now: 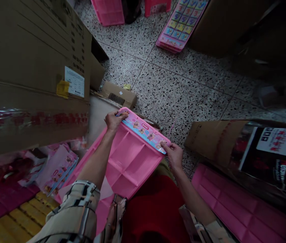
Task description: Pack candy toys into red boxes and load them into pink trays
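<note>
A pink plastic tray (125,155) with square compartments lies tilted in front of me, its far rim pointing away. Along that rim runs a printed sticker strip (144,130) with small cartoon figures. My left hand (114,120) is closed at the strip's left end, thumb on top and fingers at the tray's corner. At the other end, my right hand (174,154) pinches the strip's right corner between thumb and finger. Whether the strip is stuck down along its whole length I cannot tell. More printed strips (58,170) lie in a pile at the left.
Large cardboard boxes (31,67) stand on the left, and another box (208,138) is at the right. Near it leans a pink compartment panel (239,202). Stacked pink trays with number cards (182,25) lie on the speckled floor (165,84). Yellow packs (19,219) sit at lower left.
</note>
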Available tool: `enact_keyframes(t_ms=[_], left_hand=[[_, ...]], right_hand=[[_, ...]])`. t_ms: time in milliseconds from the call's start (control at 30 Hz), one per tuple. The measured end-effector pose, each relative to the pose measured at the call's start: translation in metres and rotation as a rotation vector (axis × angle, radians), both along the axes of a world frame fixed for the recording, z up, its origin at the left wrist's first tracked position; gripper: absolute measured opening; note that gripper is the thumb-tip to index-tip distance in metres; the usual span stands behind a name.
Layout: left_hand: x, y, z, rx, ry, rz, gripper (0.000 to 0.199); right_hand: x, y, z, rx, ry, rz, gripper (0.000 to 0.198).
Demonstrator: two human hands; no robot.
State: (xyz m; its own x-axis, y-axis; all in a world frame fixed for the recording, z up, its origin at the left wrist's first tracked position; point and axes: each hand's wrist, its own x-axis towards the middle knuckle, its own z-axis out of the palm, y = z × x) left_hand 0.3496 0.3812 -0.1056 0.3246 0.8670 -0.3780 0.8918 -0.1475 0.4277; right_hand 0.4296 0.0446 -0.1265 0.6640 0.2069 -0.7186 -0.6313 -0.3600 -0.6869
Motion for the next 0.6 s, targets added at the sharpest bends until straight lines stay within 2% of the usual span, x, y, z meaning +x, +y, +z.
enact_keyframes(t_ms=[100, 167, 300, 333, 400, 433, 500, 600], left_hand=[[0.0, -0.004, -0.005, 0.092, -0.012, -0.011, 0.033], [-0.002, -0.008, -0.008, 0.125, -0.058, -0.04, 0.034], [-0.007, -0.003, -0.012, 0.31, -0.134, -0.05, 0.077], [-0.007, 0.002, -0.011, 0.35, -0.117, -0.065, 0.079], [-0.005, 0.017, -0.009, 0.389, -0.059, -0.137, 0.059], [-0.001, 0.026, -0.007, 0.399, -0.031, -0.19, 0.047], [0.01, 0.041, -0.002, 0.413, 0.01, -0.357, 0.031], [0.031, 0.055, 0.003, 0.323, 0.01, -0.826, 0.027]], right_hand=[[0.003, 0.001, 0.0, -0.042, -0.017, 0.048, 0.051], [0.007, 0.002, 0.002, -0.107, -0.062, 0.142, 0.051], [0.013, -0.004, 0.007, -0.357, -0.228, 0.387, 0.055], [0.014, -0.007, 0.007, -0.444, -0.258, 0.422, 0.06], [0.014, -0.016, 0.002, -0.59, -0.275, 0.443, 0.073], [0.013, -0.021, -0.002, -0.611, -0.263, 0.429, 0.078], [0.011, -0.031, -0.013, -0.47, -0.185, 0.35, 0.083], [0.006, -0.044, -0.028, -0.127, -0.043, 0.234, 0.085]])
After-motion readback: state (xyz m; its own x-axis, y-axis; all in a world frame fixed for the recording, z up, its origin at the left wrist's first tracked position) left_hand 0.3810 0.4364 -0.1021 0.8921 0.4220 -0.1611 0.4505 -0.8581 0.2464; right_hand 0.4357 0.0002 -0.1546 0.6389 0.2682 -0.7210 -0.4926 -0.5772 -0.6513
